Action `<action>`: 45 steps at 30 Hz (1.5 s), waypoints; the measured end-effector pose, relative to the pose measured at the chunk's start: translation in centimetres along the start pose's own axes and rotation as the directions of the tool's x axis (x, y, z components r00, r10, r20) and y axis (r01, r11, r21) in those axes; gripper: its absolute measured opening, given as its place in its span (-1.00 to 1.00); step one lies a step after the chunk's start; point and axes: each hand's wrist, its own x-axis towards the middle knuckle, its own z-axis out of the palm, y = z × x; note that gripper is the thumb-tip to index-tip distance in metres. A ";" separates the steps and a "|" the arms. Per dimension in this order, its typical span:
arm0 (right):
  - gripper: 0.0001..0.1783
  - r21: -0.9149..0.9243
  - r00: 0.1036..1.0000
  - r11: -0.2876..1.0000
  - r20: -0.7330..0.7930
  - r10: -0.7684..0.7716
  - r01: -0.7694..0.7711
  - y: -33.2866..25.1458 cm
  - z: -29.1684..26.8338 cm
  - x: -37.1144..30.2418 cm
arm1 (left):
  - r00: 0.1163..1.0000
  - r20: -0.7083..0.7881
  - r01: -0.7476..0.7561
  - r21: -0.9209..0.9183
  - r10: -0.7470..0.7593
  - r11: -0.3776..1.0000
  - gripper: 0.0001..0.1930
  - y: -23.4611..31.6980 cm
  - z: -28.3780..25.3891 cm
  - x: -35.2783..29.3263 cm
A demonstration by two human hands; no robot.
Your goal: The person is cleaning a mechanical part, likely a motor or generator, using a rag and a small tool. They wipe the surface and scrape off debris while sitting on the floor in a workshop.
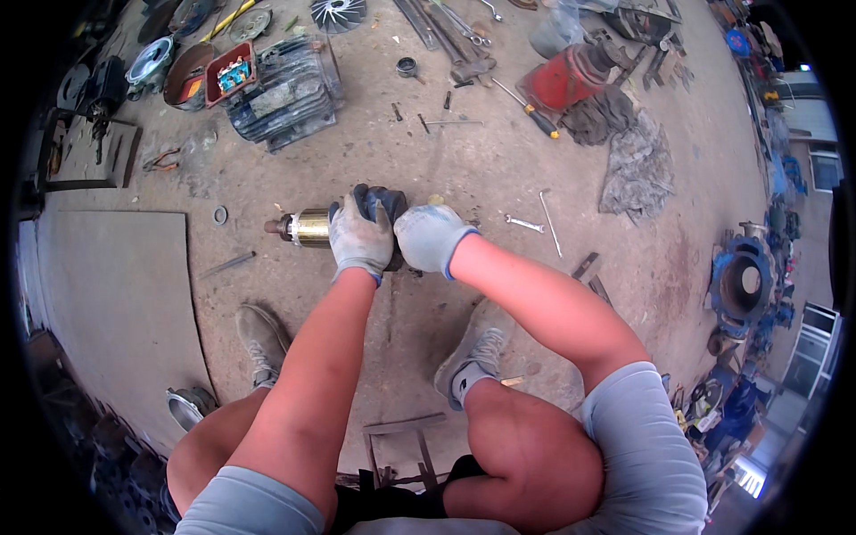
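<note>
On the concrete floor between my feet and the motor housing lies a motor rotor [312, 228], with a shiny brass-coloured cylinder and a rusty shaft end pointing left. Its right part runs into a dark rounded piece [385, 200]. My left hand [361, 234], in a grey glove with a blue cuff, is closed over this assembly where cylinder and dark piece meet. My right hand [434, 237], gloved alike, is closed against the dark piece's right side. Its fingers are turned inward, and the glove hides whatever they grip.
A finned motor housing [283, 94] stands beyond at the left. Past my right hand lie a small spanner [524, 224] and a thin rod [551, 223]. Farther out are a screwdriver [538, 119], a red jack [571, 76] and grey rags [637, 169]. A flat sheet [125, 303] covers floor at the left.
</note>
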 end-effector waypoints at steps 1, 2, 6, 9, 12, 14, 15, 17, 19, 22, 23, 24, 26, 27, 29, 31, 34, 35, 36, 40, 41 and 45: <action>-0.76 -0.002 1.000 1.000 -0.003 -0.018 0.018 0.2 -0.1 0.3 | 1.000 -0.016 -0.006 0.001 0.006 1.000 -0.52 0.0 -0.1 0.0; -0.76 -0.003 0.999 0.999 -0.006 -0.035 0.035 0.3 -0.2 0.4 | 1.000 0.006 0.004 0.002 -0.004 1.000 -0.53 0.0 -0.2 0.0; -0.77 0.077 0.997 0.997 -0.073 0.020 -0.014 1.0 1.5 0.0 | 1.000 0.021 -0.011 0.006 0.010 1.000 -0.56 -0.2 -0.1 0.1; -0.78 0.108 0.986 0.994 -0.158 0.050 -0.034 1.1 2.8 -0.2 | 1.000 0.015 0.018 -0.033 -0.018 0.999 -0.54 0.0 0.1 0.0; -0.77 0.118 0.964 0.992 -0.257 0.069 -0.040 1.2 3.8 -0.4 | 0.999 0.021 0.025 -0.048 -0.024 0.999 -0.53 -0.1 0.3 0.0; -0.76 0.128 0.989 0.990 -0.130 0.077 -0.060 1.3 3.1 -0.3 | 1.000 0.020 0.019 -0.028 -0.018 0.999 -0.52 -0.2 0.2 0.0; -0.76 0.133 0.995 0.989 -0.065 0.079 -0.070 1.4 2.7 -0.1 | 1.000 0.019 0.019 -0.025 -0.018 1.000 -0.52 -0.2 0.2 0.1; -0.74 0.105 0.997 0.992 0.046 0.059 -0.063 0.7 0.9 0.4 | 1.000 0.021 0.019 -0.019 -0.018 1.000 -0.53 -0.2 0.0 0.2; -0.72 0.088 0.998 0.996 0.057 0.021 -0.026 0.7 0.9 0.9 | 0.998 0.038 0.050 -0.020 -0.049 0.999 -0.53 0.0 -0.1 0.1; -0.73 0.102 1.000 0.995 -0.017 -0.013 0.015 1.8 1.8 0.5 | 0.999 0.024 0.027 -0.026 -0.026 0.999 -0.58 0.5 0.1 0.0; -0.74 0.112 0.999 0.994 -0.047 0.012 -0.007 1.6 1.9 0.4 | 1.000 0.011 0.012 -0.022 -0.012 1.000 -0.59 0.3 0.1 -0.1; -0.75 0.122 0.996 0.992 -0.077 0.038 -0.028 1.3 2.0 0.3 | 1.000 0.007 0.011 -0.017 -0.011 1.000 -0.59 0.2 0.1 -0.2; -0.75 0.134 0.991 0.989 -0.107 0.075 -0.060 0.9 2.0 0.1 | 1.000 -0.001 0.001 -0.008 -0.001 1.000 -0.59 0.1 -0.1 0.0; -0.75 0.138 0.991 0.988 -0.104 0.084 -0.070 0.8 2.0 0.1 | 1.000 0.003 0.006 -0.006 -0.006 1.000 -0.59 0.1 -0.2 -0.1; -0.74 0.156 0.992 0.984 -0.086 0.098 -0.083 1.1 1.8 0.1 | 1.000 0.008 0.011 -0.006 -0.011 1.000 -0.58 0.3 -0.2 -0.1; -0.77 0.169 0.995 0.981 -0.015 0.101 -0.097 1.1 0.9 0.3 | 1.000 0.017 0.016 -0.017 -0.016 1.000 -0.54 0.2 -0.1 0.0; -0.79 0.120 0.997 0.990 0.036 0.071 -0.075 0.7 0.8 0.9 | 0.999 0.036 0.036 -0.028 -0.035 0.999 -0.52 0.1 -0.1 0.0; -0.79 0.091 0.997 0.994 0.044 0.057 -0.061 0.7 0.9 1.1 | 0.999 0.028 0.031 -0.031 -0.030 0.999 -0.52 0.1 -0.1 0.0; -0.77 0.098 0.998 0.993 0.023 0.060 -0.062 0.8 1.0 1.1 | 0.999 0.019 0.026 -0.033 -0.025 0.999 -0.52 0.1 0.0 0.0; -0.74 0.115 0.995 0.990 -0.047 0.093 -0.087 0.7 1.7 0.4 | 1.000 0.023 0.010 -0.038 -0.009 0.999 -0.51 0.1 -0.2 0.0; -0.75 0.113 0.992 0.989 -0.067 0.108 -0.100 0.6 2.0 0.2 | 1.000 0.026 0.010 -0.039 -0.009 0.999 -0.51 0.2 -0.2 0.0; -0.78 0.144 0.995 0.986 -0.046 0.086 -0.078 1.3 2.5 0.2 | 1.000 0.021 0.008 -0.049 -0.007 0.999 -0.52 0.2 -0.2 0.0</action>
